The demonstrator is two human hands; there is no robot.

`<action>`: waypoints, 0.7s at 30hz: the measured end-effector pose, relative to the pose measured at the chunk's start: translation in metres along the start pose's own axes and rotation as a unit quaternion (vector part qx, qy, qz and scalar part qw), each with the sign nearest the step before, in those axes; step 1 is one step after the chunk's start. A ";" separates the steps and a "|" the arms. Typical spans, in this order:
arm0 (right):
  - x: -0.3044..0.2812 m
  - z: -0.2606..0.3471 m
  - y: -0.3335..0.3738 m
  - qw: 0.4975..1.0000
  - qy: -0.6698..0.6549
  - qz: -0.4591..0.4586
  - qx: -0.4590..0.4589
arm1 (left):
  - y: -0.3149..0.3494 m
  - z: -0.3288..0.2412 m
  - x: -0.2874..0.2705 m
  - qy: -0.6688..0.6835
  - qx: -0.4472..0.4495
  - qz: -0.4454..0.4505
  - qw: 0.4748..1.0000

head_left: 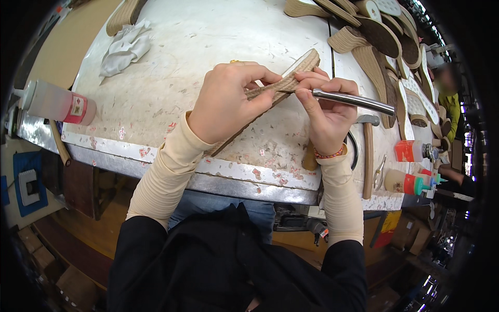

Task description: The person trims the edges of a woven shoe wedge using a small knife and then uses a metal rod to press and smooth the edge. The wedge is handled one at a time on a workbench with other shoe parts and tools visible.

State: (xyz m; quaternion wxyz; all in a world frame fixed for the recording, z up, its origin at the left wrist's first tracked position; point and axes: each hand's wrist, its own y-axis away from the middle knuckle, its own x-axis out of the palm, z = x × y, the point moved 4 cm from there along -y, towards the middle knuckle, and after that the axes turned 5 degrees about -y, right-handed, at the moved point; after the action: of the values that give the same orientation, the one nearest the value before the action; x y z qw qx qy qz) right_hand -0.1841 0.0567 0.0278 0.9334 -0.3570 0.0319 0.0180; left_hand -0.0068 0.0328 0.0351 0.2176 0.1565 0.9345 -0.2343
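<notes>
W/ our L hand pinching the woven sole at 1 o'clock & R hand gripping the metal tool at its edge, we're prob. mid-job; can't tell if 2 o'clock's sole pile is done.

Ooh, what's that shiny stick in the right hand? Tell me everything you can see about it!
The stick is smooth, round and silvery, and looks like metal, with bright streaks of light along it. The right hand grips it near one end between thumb and fingers. Its other end sticks out to the right, over the table, sloping slightly down in the picture. A thin dark bit seems to run from the gripped end toward the sole, but fingers partly hide it.
</notes>
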 end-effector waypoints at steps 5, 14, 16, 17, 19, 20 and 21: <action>0.003 -0.001 0.002 1.000 -0.007 -0.010 -0.010 | -0.001 0.000 0.001 0.006 -0.017 0.002 1.000; 0.009 0.011 -0.001 0.993 0.062 0.047 -0.094 | -0.001 -0.002 0.001 -0.011 -0.009 -0.006 1.000; 0.008 0.014 -0.003 0.990 0.083 0.060 -0.095 | 0.000 -0.003 0.001 -0.008 -0.011 -0.012 1.000; 0.007 0.013 -0.005 0.993 0.082 0.047 -0.071 | 0.000 -0.004 0.001 -0.008 -0.008 -0.010 1.000; 0.006 0.011 -0.006 0.997 0.073 0.017 -0.019 | 0.001 -0.005 0.001 -0.006 0.003 -0.008 1.000; 0.007 0.009 -0.008 1.000 0.016 -0.017 -0.018 | 0.001 -0.004 0.001 -0.007 -0.001 -0.003 1.000; 0.008 0.008 -0.010 1.000 0.017 -0.017 -0.001 | 0.000 -0.004 0.001 -0.006 0.000 0.000 1.000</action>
State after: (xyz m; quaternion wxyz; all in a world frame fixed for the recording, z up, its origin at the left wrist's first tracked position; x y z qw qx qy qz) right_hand -0.1748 0.0552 0.0397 0.9325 -0.3588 0.0420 -0.0036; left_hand -0.0084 0.0354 0.0378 0.2234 0.1546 0.9332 -0.2353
